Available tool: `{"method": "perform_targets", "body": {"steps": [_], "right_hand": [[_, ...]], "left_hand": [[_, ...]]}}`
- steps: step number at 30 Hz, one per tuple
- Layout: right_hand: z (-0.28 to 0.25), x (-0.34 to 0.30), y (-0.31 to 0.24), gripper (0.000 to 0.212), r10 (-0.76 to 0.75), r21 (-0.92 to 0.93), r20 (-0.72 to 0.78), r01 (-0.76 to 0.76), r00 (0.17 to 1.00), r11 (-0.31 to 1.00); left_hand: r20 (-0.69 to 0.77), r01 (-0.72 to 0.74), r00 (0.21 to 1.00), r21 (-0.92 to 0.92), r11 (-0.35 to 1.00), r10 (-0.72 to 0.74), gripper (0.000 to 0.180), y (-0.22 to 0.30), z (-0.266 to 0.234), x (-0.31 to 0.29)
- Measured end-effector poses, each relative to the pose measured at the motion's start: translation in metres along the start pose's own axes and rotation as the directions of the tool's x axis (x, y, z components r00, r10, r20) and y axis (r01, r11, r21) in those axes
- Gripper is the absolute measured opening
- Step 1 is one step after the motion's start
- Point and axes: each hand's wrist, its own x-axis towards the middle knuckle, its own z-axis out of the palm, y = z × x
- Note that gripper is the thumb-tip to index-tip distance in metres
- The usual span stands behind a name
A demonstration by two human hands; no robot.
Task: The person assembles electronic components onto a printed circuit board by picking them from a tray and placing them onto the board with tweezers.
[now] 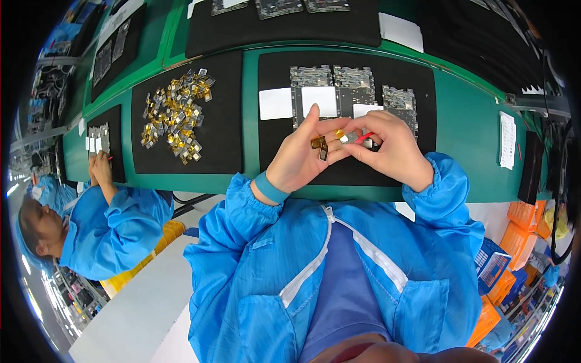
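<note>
A tiny gold and silver part [342, 136] sits right in the middle of the picture, just above the near edge of a black mat [423, 91]. Both hands meet on it. The right hand [390, 148] pinches it between thumb and first finger, and a thin red tool [364, 137] pokes out of that same hand. The other fingers of the right hand are curled in close together.

The left hand [299, 154] is turned with its palm facing right. Its thumb stands straight up, pointing far away. Its fingertips press against the tiny part from the left side. Two more small gold pieces [319, 146] rest in the left hand, tucked under the fingers. A blue band [270, 188] goes round the left wrist. Both arms wear puffy blue sleeves.

On the black mat, just past the hands, lie some flat grey metal plates [354, 81] and white paper cards [275, 103].

To the left is another black mat [227, 127] with a big heap of small gold and silver parts [175, 115] on it.

The mats lie on a long green table [472, 133]. A white sheet [507, 140] lies on the table at the far right.

At the far left, another person in a blue coat [115, 227] sits at the same table, with hands [98, 168] on a small black mat [116, 139].
</note>
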Motion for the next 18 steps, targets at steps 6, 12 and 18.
{"method": "perform_targets", "body": {"steps": [6, 12, 18], "right_hand": [[-0.009, -0.016, 0.012, 0.030, 0.025, -0.102, -0.054, -0.030, 0.998, 0.994], [-0.008, -0.024, 0.021, 0.028, -0.140, -0.247, -0.019, 0.131, 0.990, 0.960], [0.000, -0.036, 0.020, 0.022, -0.136, -0.255, -0.068, 0.114, 0.988, 0.960]], "left_hand": [[0.047, 0.013, 0.999, 0.010, 1.000, -0.013, 0.070, -0.009, 0.013, 0.010], [-0.121, 0.106, 0.989, 0.137, 0.985, -0.090, 0.069, -0.017, 0.022, 0.012], [-0.069, 0.111, 0.992, 0.091, 0.990, -0.105, 0.082, -0.032, 0.014, 0.008]]}}
